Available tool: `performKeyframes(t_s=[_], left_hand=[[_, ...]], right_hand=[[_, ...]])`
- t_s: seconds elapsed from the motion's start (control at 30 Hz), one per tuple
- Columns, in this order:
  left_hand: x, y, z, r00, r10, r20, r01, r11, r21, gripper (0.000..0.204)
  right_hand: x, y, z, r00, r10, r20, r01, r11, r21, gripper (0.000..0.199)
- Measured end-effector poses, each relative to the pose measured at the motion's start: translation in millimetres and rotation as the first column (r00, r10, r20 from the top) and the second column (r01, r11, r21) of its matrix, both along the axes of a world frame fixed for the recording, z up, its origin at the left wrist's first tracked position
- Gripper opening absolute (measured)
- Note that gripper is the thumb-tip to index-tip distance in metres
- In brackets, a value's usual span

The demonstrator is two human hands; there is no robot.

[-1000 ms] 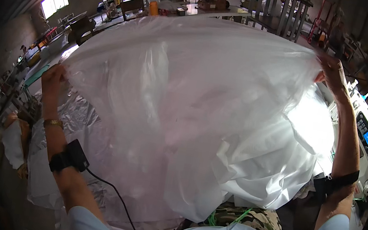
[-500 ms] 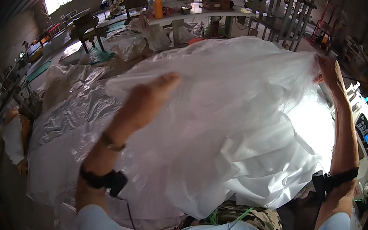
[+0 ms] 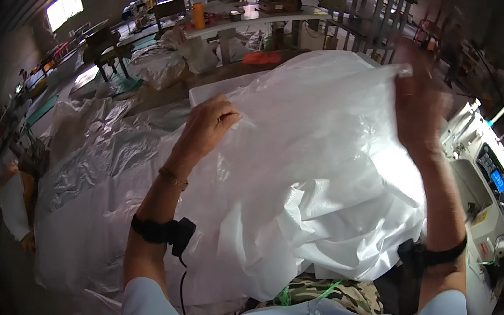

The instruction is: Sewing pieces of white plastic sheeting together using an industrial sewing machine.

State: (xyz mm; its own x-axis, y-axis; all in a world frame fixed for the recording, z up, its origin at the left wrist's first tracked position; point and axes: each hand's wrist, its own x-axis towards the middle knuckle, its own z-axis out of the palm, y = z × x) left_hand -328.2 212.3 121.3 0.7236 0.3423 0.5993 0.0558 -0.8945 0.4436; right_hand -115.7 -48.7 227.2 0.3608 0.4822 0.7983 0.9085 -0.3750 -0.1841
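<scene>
My hands are well apart: the left (image 3: 207, 125) pinches the translucent white sheet (image 3: 315, 134), while the right (image 3: 419, 108) is at its upper right corner, too blurred to tell whether it grips. The sheet spreads between and below them. A second ago my left hand was far out left; now it has come inward, uncovering a red-orange item (image 3: 261, 59) beyond.
</scene>
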Motion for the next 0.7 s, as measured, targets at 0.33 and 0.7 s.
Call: performKeyframes(t_s=[0.33,0.7], left_hand=[[-37.7,5.0,99.1,0.955,0.143,0.259,-0.201,0.956,0.215,0.019],[-196.4,229.0,90.3,0.614,0.395,0.684,-0.286,0.918,-0.274,0.021]], right_hand=[[-22.5,81.7,-74.3,0.819,0.571,0.058,-0.495,0.753,-0.433,0.021],[105.0,10.5,-32.3,0.874,0.221,-0.432,-0.28,0.957,-0.077,0.023]])
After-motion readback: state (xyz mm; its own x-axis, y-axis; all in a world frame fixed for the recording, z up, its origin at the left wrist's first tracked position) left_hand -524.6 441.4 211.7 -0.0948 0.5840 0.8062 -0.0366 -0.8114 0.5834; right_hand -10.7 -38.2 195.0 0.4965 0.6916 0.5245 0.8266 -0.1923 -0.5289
